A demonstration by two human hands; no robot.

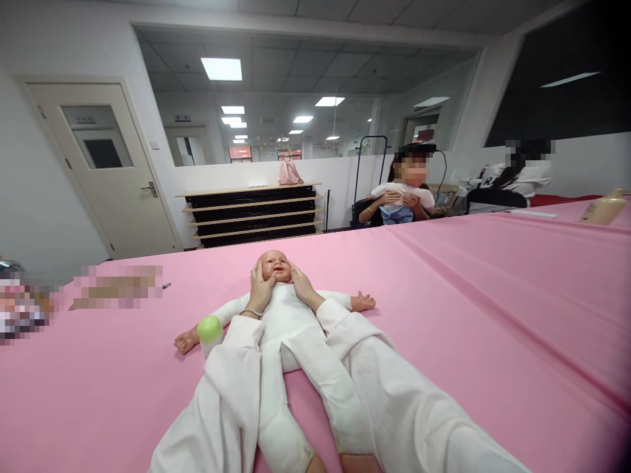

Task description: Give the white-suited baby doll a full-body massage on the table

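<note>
A baby doll (pixel 290 315) with a white cloth body lies on its back, its head toward the far side and its arms spread. My left hand (pixel 261 286) rests along one cheek of the doll's head (pixel 276 263), fingers stretched up its side and thumb by the chin. On the opposite cheek lies my right hand (pixel 303 288), its fingers also extended flat. Both palms touch the face without wrapping round it. Beside my left sleeve stands a small container with a green cap (pixel 210 328), partly hidden by the sleeve.
A pink cloth (pixel 463 315) covers the table, with creases at the right. A beige bottle (pixel 604 207) is at the far right; blurred items (pixel 22 302) lie at the left. Beyond the table, a seated person (pixel 411 177) holds another doll; a second person (pixel 522 171) sits further right.
</note>
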